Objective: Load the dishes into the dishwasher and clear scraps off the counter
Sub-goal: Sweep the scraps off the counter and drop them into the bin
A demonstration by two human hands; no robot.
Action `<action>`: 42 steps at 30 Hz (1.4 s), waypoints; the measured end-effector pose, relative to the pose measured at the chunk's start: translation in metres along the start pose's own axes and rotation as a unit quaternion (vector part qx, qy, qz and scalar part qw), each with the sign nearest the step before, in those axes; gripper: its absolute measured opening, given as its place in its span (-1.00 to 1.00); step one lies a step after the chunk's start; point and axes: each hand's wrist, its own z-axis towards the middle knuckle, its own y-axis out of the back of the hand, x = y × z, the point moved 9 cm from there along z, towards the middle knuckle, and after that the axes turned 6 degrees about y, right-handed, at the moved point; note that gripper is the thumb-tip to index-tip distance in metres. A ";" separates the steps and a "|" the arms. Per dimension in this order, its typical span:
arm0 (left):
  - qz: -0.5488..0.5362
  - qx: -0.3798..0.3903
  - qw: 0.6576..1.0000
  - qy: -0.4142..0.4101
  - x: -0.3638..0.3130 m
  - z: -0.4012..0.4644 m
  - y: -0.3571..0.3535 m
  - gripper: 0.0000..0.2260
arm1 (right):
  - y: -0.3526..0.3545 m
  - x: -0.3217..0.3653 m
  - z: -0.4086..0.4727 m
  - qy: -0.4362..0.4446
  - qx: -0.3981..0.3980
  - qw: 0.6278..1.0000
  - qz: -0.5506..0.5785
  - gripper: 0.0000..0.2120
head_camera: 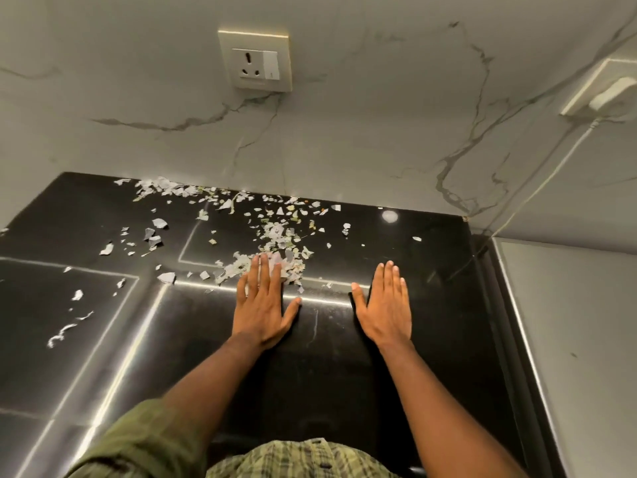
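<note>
**Both hands flat on the black counter, scraps at the left fingertips**

Left hand laid palm-down on the glossy black counter, fingers straight and together, thumb spread toward 3 o'clock; grip wide, holding nothing. Fingertips touching the near edge of a heap of pale scraps. Right hand likewise palm-down at 3 o'clock of the left, fingers straight, thumb angled toward 9 o'clock; grip wide, nothing held, resting on bare counter apart from the litter.

Scraps strewn from the left fingertips outward toward 12 and 10 o'clock: densest just beyond the left hand, a second thick band along the foot of the wall at 11 o'clock, loose bits scattered toward 9 o'clock, a few curled strips near the left edge at 8 o'clock.

White marbled wall with grey veins behind, socket plate at 12 o'clock. Second plate with a white plug and cable at 2 o'clock. Green checked sleeve at 7 o'clock.
</note>
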 end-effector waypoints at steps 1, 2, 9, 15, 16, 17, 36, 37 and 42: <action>-0.005 0.001 1.000 0.018 0.003 -0.003 0.001 -0.17 | -0.003 0.015 0.002 0.018 0.003 1.000 0.005 -0.12; -0.016 0.008 0.999 0.035 0.006 -0.006 -0.001 -0.18 | -0.006 0.028 0.005 0.032 0.006 0.999 0.010 -0.11; -0.093 0.039 0.995 0.002 0.015 -0.037 0.002 -0.25 | -0.032 0.128 0.003 0.172 0.053 0.979 0.097 -0.21; -0.117 -0.067 0.977 0.163 0.135 -0.062 0.026 -0.26 | -0.035 0.145 0.001 0.191 0.009 0.969 0.158 -0.24; -0.116 -0.083 0.967 0.212 0.168 -0.069 0.031 -0.25 | -0.037 0.142 0.002 0.183 0.011 0.971 0.153 -0.22; -0.117 -0.097 0.954 0.258 0.199 -0.075 0.036 -0.25 | -0.038 0.140 0.003 0.177 0.012 0.974 0.141 -0.21; -0.093 -0.024 0.965 0.244 0.257 0.007 0.030 -0.15 | -0.040 0.145 0.004 0.154 0.017 0.983 0.103 -0.25; -0.097 -0.017 0.973 0.207 0.232 0.015 0.028 -0.14 | -0.039 0.145 0.003 0.153 0.016 0.982 0.105 -0.25; -0.111 0.038 0.992 0.045 0.115 0.036 0.015 -0.18 | -0.037 0.145 0.005 0.143 0.015 0.984 0.109 -0.27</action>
